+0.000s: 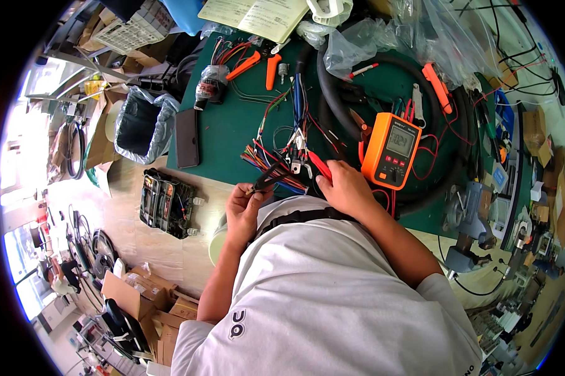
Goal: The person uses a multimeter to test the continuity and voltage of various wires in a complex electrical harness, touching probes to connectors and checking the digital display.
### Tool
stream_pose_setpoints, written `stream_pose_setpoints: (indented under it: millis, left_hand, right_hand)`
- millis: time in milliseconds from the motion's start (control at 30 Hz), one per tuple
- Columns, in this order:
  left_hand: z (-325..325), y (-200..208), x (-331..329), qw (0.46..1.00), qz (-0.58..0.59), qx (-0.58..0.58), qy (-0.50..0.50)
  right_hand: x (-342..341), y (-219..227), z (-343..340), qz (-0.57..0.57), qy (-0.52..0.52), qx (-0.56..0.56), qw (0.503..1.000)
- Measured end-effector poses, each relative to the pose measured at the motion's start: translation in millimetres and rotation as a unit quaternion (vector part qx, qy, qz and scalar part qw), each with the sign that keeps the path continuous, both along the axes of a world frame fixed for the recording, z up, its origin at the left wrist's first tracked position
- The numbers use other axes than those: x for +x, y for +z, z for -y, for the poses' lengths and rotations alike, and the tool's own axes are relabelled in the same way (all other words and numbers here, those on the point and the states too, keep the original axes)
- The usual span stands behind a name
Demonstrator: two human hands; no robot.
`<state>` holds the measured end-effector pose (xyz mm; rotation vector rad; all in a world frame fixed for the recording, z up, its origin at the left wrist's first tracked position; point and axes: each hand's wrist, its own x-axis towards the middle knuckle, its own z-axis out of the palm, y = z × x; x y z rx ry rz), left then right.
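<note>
My left hand [242, 205] is closed in a pinch at the table's front edge. A slim black piece [267, 178] juts from its fingertips toward the wires; I cannot tell whether it is a probe or a connector. My right hand [347, 188] is closed around a red test probe [321, 164], its tip pointing into the wire bundle. Between my hands lies the wire harness [295, 141], with many coloured wires and white connectors. Just right of my right hand, an orange multimeter [392, 150] lies face up with a lit display and red leads.
A thick black cable [339, 88] coils over the green tabletop [232, 141]. Orange-handled tools [273, 71], a dark phone-like slab [187, 138] and an open notebook [254, 17] lie beyond. Left stand a lined bin [146, 125] and a toolbox [166, 203]; right, a bench vise [473, 216].
</note>
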<state>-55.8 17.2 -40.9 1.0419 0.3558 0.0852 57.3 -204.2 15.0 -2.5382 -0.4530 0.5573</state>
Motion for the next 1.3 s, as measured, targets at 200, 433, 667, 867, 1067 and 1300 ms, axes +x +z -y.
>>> stream_pose_setpoints:
  millis: [200, 433, 667, 867, 1067, 1300]
  left_hand:
    - [-1.1, 5.1, -2.2, 1.000, -0.001, -0.021, -0.011]
    - [-2.3, 7.5, -1.6, 1.000, -0.005, -0.022, -0.021]
    - [-5.8, 7.2, -3.4, 0.999, -0.007, -0.009, -0.041]
    - [-5.9, 23.1, -2.1, 0.986, -0.025, 0.048, -0.159]
    - [-3.6, 68.4, 35.8, 0.928, -0.035, 0.177, -0.325]
    - [-2.9, 48.9, 118.6, 0.877, -0.059, 0.437, -0.192]
  right_hand:
    - [-0.8, -46.1, 4.4, -0.268, -0.109, 0.181, 0.940]
    - [8.9, -19.4, 0.4, -0.256, -0.128, 0.130, 0.949]
    - [7.4, 6.3, 10.7, -0.298, -0.048, 0.039, 0.953]
    - [-11.8, 35.9, 0.6, -0.029, -0.048, 0.238, 0.970]
    - [-10.4, 27.2, -26.2, 0.086, 0.109, 0.320, 0.937]
    - [-21.7, 11.6, -8.2, -0.059, 0.027, 0.288, 0.955]
